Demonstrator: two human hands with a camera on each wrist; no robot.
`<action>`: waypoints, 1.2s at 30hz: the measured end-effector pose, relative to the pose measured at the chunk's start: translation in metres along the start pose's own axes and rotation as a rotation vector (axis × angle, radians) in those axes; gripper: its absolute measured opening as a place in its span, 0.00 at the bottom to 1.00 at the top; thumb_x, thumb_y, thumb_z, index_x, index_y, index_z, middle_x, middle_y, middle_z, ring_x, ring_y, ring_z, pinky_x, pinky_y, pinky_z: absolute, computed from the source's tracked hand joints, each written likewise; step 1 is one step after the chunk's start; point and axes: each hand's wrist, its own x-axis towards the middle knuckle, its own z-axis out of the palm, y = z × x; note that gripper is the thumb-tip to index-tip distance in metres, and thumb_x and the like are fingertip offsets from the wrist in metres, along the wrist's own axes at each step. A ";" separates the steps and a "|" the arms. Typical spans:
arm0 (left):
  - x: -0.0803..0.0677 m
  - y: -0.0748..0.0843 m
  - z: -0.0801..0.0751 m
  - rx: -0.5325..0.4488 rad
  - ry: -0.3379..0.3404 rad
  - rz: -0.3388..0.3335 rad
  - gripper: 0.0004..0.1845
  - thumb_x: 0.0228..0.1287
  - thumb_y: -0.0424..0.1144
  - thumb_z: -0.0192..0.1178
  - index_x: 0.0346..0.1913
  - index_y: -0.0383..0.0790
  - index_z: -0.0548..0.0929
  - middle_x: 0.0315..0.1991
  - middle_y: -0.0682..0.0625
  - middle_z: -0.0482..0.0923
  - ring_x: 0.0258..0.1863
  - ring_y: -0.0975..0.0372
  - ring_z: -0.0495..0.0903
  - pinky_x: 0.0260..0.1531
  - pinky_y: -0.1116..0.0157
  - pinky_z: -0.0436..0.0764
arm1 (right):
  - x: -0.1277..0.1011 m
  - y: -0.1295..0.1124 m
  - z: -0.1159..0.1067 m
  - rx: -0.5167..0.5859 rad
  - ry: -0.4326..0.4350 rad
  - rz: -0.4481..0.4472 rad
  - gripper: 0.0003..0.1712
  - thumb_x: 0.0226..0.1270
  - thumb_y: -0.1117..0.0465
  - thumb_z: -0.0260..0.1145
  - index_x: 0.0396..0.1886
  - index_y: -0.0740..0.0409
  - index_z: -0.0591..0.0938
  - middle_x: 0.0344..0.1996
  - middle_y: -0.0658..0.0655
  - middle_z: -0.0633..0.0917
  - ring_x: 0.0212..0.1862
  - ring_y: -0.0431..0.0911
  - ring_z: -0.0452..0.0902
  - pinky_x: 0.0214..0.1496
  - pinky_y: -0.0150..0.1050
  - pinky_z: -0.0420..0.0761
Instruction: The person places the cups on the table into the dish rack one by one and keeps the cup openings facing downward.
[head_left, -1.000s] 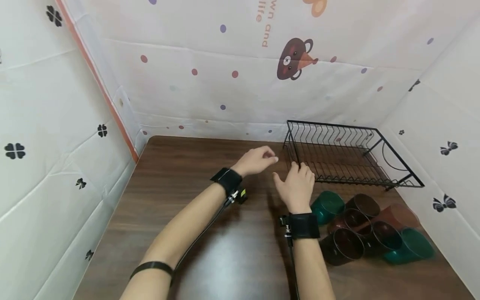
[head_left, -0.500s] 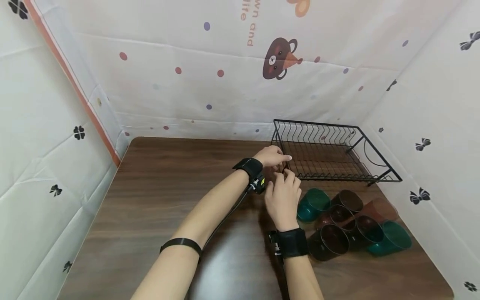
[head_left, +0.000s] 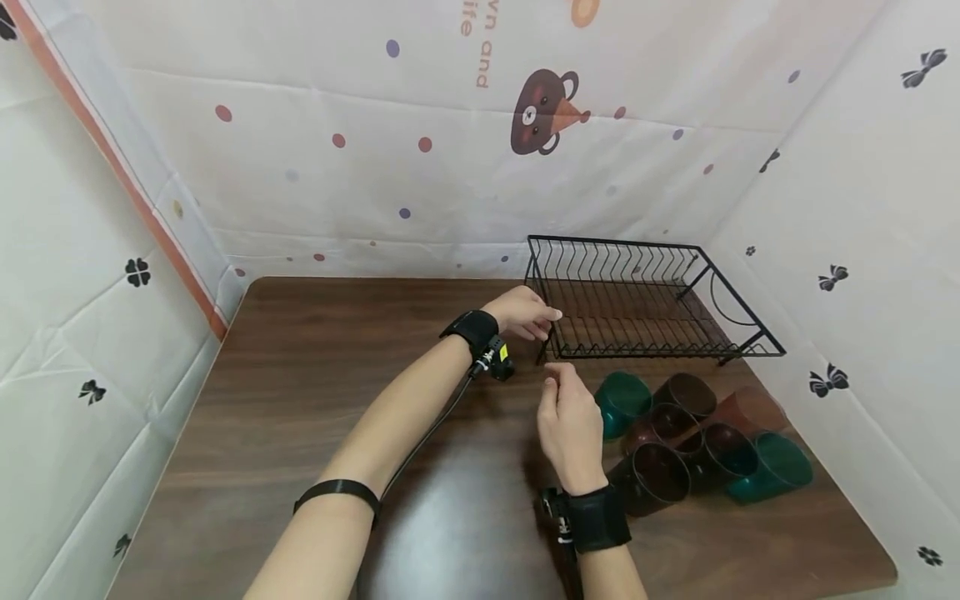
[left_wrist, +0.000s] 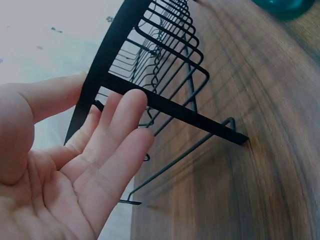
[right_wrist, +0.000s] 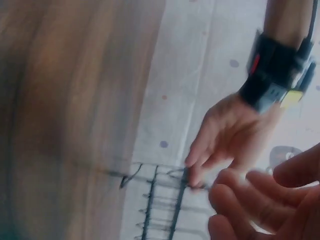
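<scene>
A black wire dish rack [head_left: 622,317] stands at the back right of the wooden table. My left hand [head_left: 522,311] is at its left end. In the left wrist view, the thumb of my left hand [left_wrist: 65,150] lies against the rack's black end bar [left_wrist: 100,65], with some fingers bent behind it and others stretched out below. My right hand [head_left: 572,429] hovers nearer me, in front of the rack's left corner, with loosely curled fingers and nothing in them. In the blurred right wrist view, the fingers of my right hand [right_wrist: 265,205] appear in front of the left hand.
Several tinted tumblers stand close together at the right, before the rack, among them a teal one [head_left: 624,404] and a dark one [head_left: 651,479]. Patterned white sheeting [head_left: 360,192] borders the table [head_left: 315,367] at the back and sides.
My left hand has moved right and taken hold of the rack's left end. My right hand reached toward the rack, then drew back toward me with its fingers more curled. The head view has turned right.
</scene>
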 end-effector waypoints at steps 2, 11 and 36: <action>-0.004 -0.001 -0.006 -0.004 -0.004 -0.011 0.18 0.73 0.46 0.62 0.52 0.32 0.85 0.49 0.41 0.86 0.42 0.55 0.89 0.51 0.58 0.86 | 0.000 0.003 0.003 -0.005 -0.006 0.020 0.16 0.81 0.56 0.54 0.60 0.57 0.77 0.35 0.56 0.84 0.24 0.43 0.74 0.24 0.37 0.71; -0.027 -0.016 -0.024 -0.096 0.007 -0.044 0.20 0.73 0.44 0.62 0.55 0.30 0.81 0.51 0.39 0.84 0.45 0.54 0.89 0.56 0.54 0.84 | 0.004 0.015 0.028 0.125 -0.242 0.145 0.23 0.81 0.51 0.53 0.65 0.59 0.73 0.45 0.58 0.86 0.39 0.50 0.83 0.38 0.44 0.80; -0.118 -0.052 -0.091 -0.091 0.080 -0.077 0.19 0.73 0.45 0.62 0.51 0.29 0.82 0.44 0.42 0.84 0.41 0.53 0.89 0.60 0.47 0.80 | 0.016 0.006 0.054 0.433 -0.214 0.116 0.24 0.83 0.55 0.53 0.72 0.59 0.69 0.60 0.63 0.81 0.49 0.58 0.86 0.47 0.49 0.83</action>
